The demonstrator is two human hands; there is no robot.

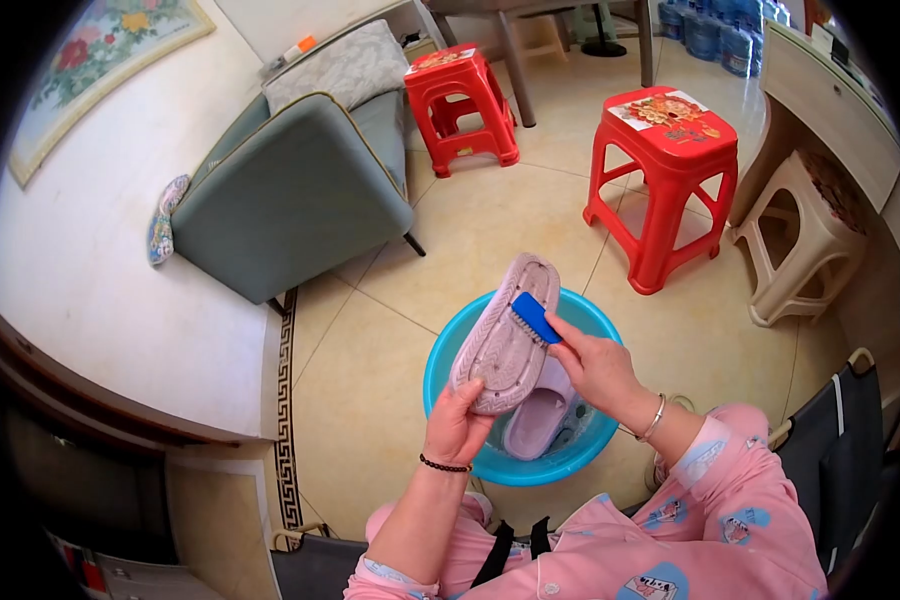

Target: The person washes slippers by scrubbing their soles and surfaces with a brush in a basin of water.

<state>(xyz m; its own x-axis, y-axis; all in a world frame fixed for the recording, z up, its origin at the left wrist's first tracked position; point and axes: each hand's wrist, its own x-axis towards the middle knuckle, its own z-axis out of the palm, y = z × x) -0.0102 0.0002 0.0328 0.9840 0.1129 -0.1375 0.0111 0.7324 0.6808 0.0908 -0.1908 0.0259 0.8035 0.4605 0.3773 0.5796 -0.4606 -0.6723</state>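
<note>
My left hand (457, 424) grips one end of a pale pink slipper (490, 352), holding it up with its patterned sole facing me. In my right hand (595, 368) is a blue scrubbing brush (535, 317), its bristles against the sole. Both are above a turquoise basin (437, 372) on the floor. A second slipper (538, 423), pale purple-pink, lies inside the basin with its top strap up. Some water shows in the basin around it.
Two red plastic stools (662, 125) stand on the tiled floor ahead. A grey-green armchair (280, 190) is at the left by the wall. To the right are a beige stool (810, 235) and a desk (835, 100). Water bottles (705, 35) stand at the back.
</note>
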